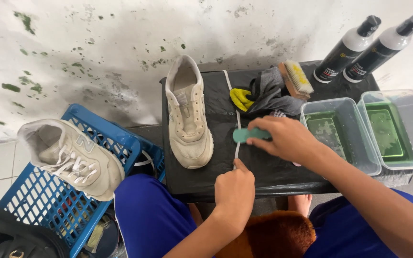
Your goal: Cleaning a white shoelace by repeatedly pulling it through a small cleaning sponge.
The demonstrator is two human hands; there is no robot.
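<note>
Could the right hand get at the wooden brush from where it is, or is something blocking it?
Probably yes: the right hand holds a small green brush, but the wooden brush lies uncovered just beyond, atop the grey cloth.

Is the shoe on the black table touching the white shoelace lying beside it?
Apart. The head view shows a strip of bare black table between the shoe and the shoelace along the shoe's whole length.

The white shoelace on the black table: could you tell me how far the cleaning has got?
Done: the shoe on the black table is unlaced. In hand: the left hand pins the white shoelace while the right hand holds a green brush on it. Left, seemingly: the second shoe sits laced on the blue basket.
</note>
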